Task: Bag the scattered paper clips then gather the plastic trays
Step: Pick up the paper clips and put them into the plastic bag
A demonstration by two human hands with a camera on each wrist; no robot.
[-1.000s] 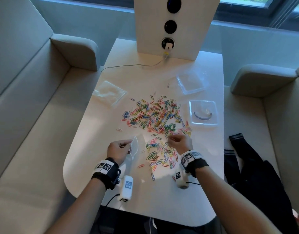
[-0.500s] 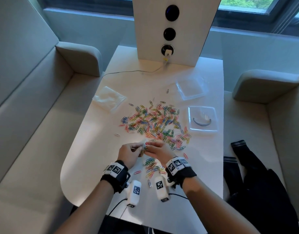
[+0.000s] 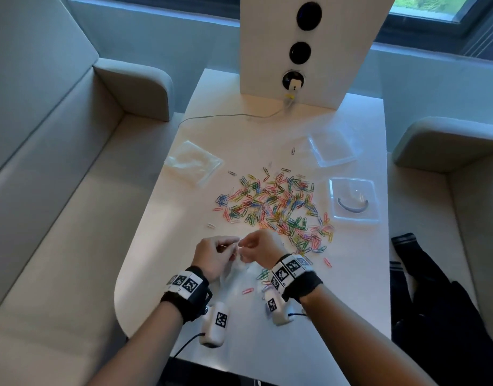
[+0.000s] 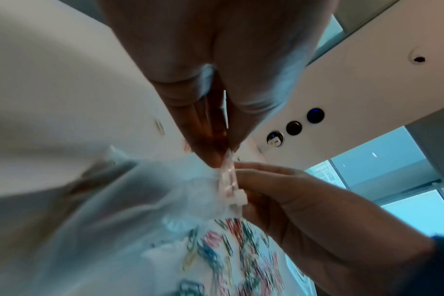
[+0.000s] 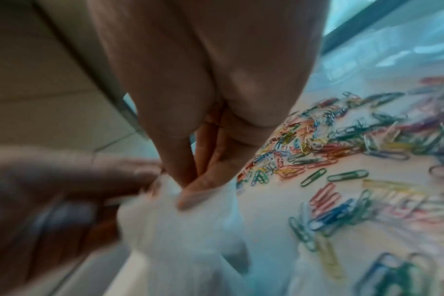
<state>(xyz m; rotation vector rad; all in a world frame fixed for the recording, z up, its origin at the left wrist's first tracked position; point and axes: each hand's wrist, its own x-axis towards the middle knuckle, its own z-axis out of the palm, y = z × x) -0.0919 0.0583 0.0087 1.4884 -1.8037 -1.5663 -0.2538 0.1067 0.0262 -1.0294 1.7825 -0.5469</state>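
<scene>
Low in the head view, left hand [image 3: 215,256] and right hand [image 3: 260,250] fingers pinch the small clear plastic zip bag's [image 3: 234,267] top; multicoloured paper clips [image 3: 275,208] lie scattered mid-frame on the white surface [image 3: 161,260], two clear plastic trays [image 3: 353,201] at right.

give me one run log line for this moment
phase: bagging clips | left hand: pinches bag top | right hand: pinches bag top | paper clips: scattered on table | trays: untouched

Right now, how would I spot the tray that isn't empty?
Start at the white post with three round black sockets at the table's far end, then come toward the right edge, past the first clear tray. The next tray, beside the clips, is the only one with a dark curved strip in it.
</scene>
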